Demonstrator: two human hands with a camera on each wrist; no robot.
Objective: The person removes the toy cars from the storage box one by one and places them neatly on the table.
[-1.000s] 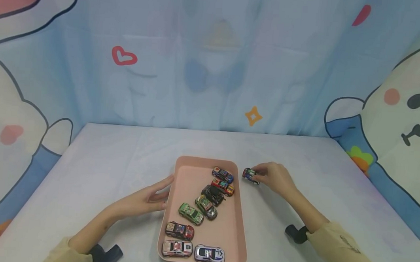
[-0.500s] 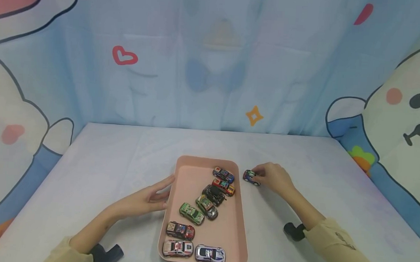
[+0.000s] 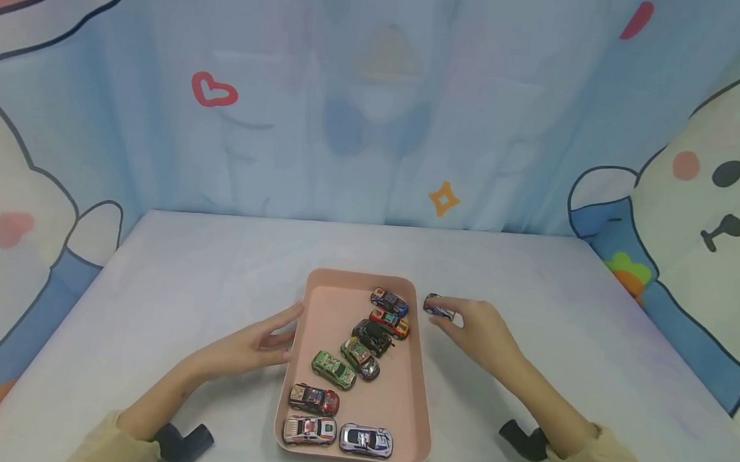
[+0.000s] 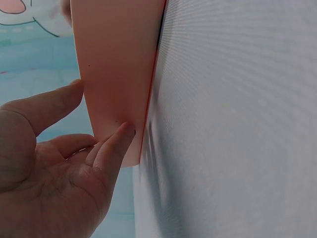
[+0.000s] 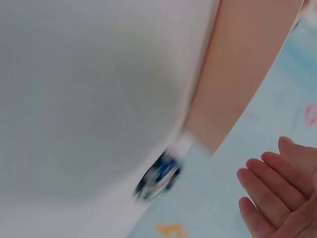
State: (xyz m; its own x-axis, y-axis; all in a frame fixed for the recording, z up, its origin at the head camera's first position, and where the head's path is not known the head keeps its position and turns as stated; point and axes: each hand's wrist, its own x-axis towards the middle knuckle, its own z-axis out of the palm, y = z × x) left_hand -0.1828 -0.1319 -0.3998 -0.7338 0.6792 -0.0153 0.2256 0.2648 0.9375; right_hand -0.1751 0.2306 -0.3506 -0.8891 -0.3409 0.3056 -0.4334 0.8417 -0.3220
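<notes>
A pink tray [image 3: 420, 401] holds several small toy cars, among them a green one [image 3: 334, 369], a black one [image 3: 373, 337] and a white-and-blue one [image 3: 366, 440]. My left hand [image 3: 247, 350] touches the tray's left side with extended fingertips, as the left wrist view confirms on the tray wall [image 4: 116, 64]. Just outside the far right corner, another toy car [image 3: 430, 306] stands on the table. My right hand [image 3: 480, 331] hovers over it and partly hides it in the head view. In the right wrist view that hand's fingers [image 5: 270, 191] are spread, apart from the blurred car [image 5: 159, 176].
White cloth covers the table [image 3: 217, 272]. A light blue curtain with cartoon prints [image 3: 374, 154] hangs behind its far edge. Dark wrist-camera mounts [image 3: 184, 444] sit beneath both forearms, close to the tabletop.
My right hand has let go of the toy car beside the tray and lifted slightly off it. The left hand stays at the tray's side. The head view has shifted a little.
</notes>
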